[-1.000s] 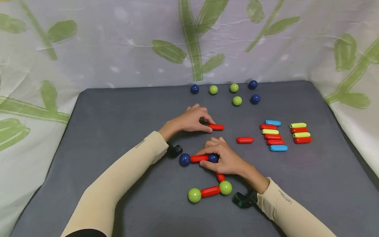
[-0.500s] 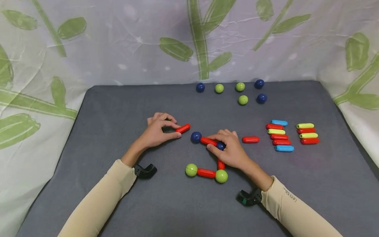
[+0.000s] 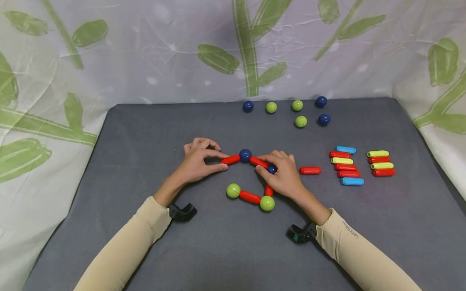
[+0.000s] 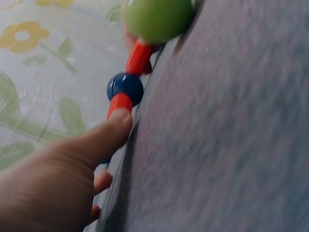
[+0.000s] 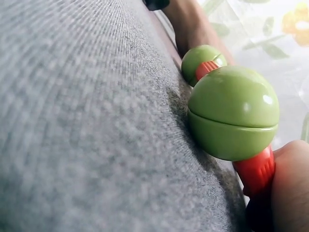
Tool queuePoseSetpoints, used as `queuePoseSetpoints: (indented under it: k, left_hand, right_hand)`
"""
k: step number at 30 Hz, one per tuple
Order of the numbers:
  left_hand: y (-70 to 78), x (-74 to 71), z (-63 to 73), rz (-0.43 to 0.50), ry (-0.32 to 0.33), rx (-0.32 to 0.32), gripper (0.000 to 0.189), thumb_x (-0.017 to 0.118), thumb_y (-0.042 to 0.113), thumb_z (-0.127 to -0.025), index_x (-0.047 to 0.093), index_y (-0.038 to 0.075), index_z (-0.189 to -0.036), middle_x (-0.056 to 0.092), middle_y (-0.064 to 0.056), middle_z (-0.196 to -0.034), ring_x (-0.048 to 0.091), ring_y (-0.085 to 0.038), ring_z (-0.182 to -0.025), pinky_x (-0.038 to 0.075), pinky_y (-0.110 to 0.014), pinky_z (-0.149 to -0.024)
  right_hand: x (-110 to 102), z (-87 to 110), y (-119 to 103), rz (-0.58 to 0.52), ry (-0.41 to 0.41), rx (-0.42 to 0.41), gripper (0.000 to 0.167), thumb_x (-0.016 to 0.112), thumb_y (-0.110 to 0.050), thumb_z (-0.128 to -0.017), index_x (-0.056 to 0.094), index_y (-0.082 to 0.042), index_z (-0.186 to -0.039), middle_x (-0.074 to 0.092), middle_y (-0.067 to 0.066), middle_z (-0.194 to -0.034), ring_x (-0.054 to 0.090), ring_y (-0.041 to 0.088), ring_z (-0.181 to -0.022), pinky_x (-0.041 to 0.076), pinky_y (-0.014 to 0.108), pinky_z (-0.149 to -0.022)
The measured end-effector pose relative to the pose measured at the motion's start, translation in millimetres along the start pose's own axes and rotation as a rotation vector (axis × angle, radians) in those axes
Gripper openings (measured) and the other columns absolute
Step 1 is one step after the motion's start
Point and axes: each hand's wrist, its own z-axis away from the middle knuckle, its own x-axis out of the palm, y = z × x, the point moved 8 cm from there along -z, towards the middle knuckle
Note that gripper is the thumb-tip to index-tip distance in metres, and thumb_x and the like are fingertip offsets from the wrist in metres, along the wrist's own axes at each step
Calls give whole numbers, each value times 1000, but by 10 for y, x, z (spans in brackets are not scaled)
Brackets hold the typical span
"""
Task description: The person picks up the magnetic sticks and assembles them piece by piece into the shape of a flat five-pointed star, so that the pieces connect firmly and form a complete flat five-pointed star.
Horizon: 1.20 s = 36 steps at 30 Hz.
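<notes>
My left hand (image 3: 198, 161) pinches a red rod (image 3: 231, 160) between thumb and fingers. The rod's far end meets a dark blue ball (image 3: 245, 155), and the left wrist view shows them touching. From that ball a second red rod (image 3: 259, 162) runs to another blue ball (image 3: 271, 168), which my right hand (image 3: 284, 171) grips with thumb and fingers. Below it a red rod (image 3: 268, 190) leads to a green ball (image 5: 233, 113). One more red rod (image 3: 250, 197) joins that to a second green ball (image 3: 233, 190). The right fingers partly cover the held ball.
A loose red rod (image 3: 310, 170) lies right of my right hand. Farther right are two stacks of rods, one with a blue rod (image 3: 352, 181), one with a yellow rod (image 3: 378, 153). Several balls, including a green ball (image 3: 271, 107), sit along the table's far edge.
My left hand has brought its red rod back from the right side and against the blue ball. The linked rods and balls have shifted away from me and turned under my right hand.
</notes>
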Motion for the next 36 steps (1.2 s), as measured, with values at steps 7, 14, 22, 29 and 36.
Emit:
queuePoseSetpoints:
  k: [7, 14, 22, 29, 36]
  left_hand:
    - [-13, -2, 11, -18, 65, -26, 34, 81, 39, -87, 75, 23, -116, 61, -3, -121, 42, -29, -126, 20, -52, -97]
    - [26, -9, 71, -29, 94, -104, 32, 75, 45, -91, 59, 18, -82, 58, -1, -86, 47, -24, -94, 21, -46, -87]
    - [330, 154, 151, -319, -42, -259, 63, 53, 81, -85, 57, 23, -63, 52, 2, -74, 44, -21, -75, 23, -44, -76]
    - [204, -1, 141, -307, -9, -408, 55, 62, 67, -87, 61, 15, -70, 56, -1, -72, 51, -23, -72, 28, -45, -77]
    - [17, -140, 74, -74, 6, -406, 55, 67, 50, -93, 64, 9, -130, 67, -3, -87, 60, -21, -79, 30, -52, -91]
  right_hand:
    - [-7, -9, -4, -7, 14, 9, 27, 75, -21, -89, 77, -10, -113, 69, 6, -91, 58, 22, -86, 29, 37, -78]
    - [-11, 2, 56, 20, 73, 113, 38, 71, -21, -90, 70, -9, -126, 61, 7, -89, 51, 20, -77, 25, 35, -75]
    - [17, 13, 16, 113, 122, 202, 48, 67, -23, -90, 59, -2, -134, 56, 9, -85, 49, 22, -74, 27, 36, -74]
    - [14, 95, -103, 22, 119, 140, 49, 74, -27, -89, 57, -4, -129, 56, 3, -69, 46, 15, -58, 36, 33, -71]
    - [15, 112, -309, -205, 141, -80, 9, 72, -14, -93, 66, -7, -95, 54, -1, -62, 46, 9, -53, 36, 22, -54]
